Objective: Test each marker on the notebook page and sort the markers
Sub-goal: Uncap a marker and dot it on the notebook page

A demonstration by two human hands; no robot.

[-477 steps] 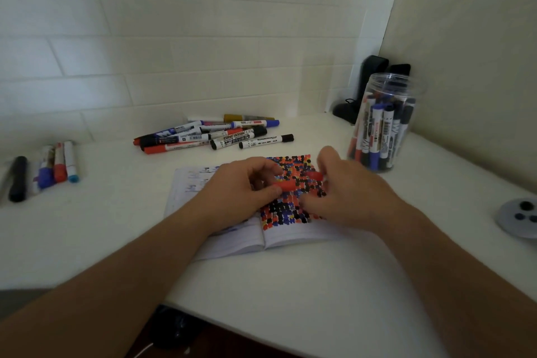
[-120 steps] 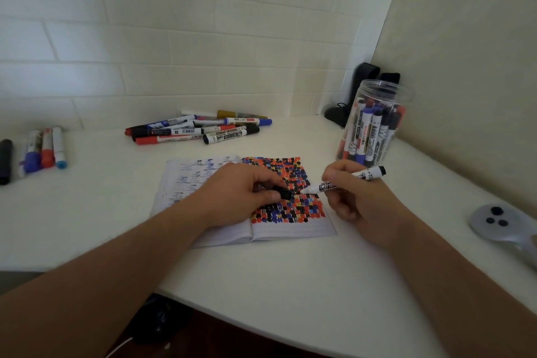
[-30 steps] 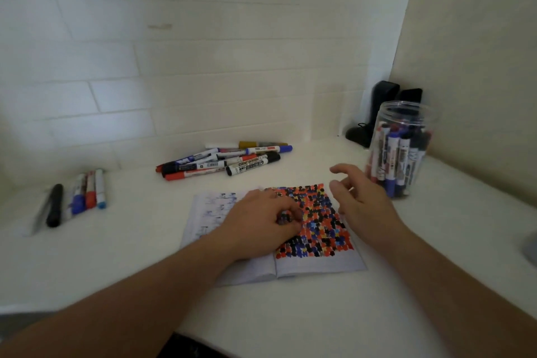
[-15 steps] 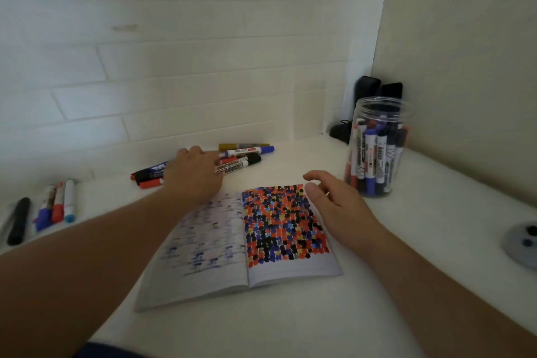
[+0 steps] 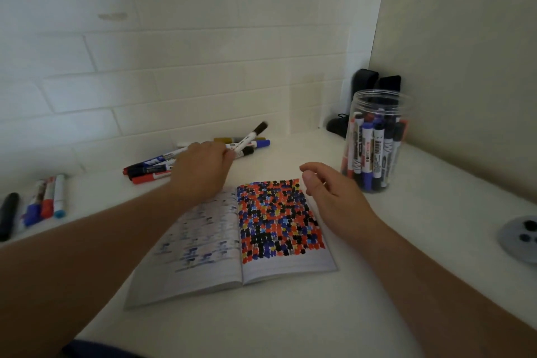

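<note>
Head view shows the left hand [image 5: 202, 170] pinching a slim white-barrelled, black-capped marker [image 5: 249, 136] tilted up over the loose pile of markers [image 5: 151, 167] by the tiled wall, while the right hand [image 5: 331, 197] hovers with relaxed fingers holding nothing. Between them an open notebook [image 5: 232, 244] lies flat on the white desk [image 5: 377, 285], its right page dense with coloured dots. A clear plastic jar [image 5: 374, 139] of upright markers stands right of it.

The left hand [image 5: 203, 171] covers the near end of the black-capped marker [image 5: 249, 136] it holds and the middle of the marker pile [image 5: 162, 164] behind it, and the raised marker's cap is motion-blurred. At the right edge a grey round object [image 5: 520, 237] is cut off, and at the left edge a black marker [image 5: 8, 219] is partly cropped. Label print on the markers in the clear jar [image 5: 374, 142] is too small to read, and the dark objects [image 5: 374, 83] in the upper-right corner behind it are half hidden.
</note>
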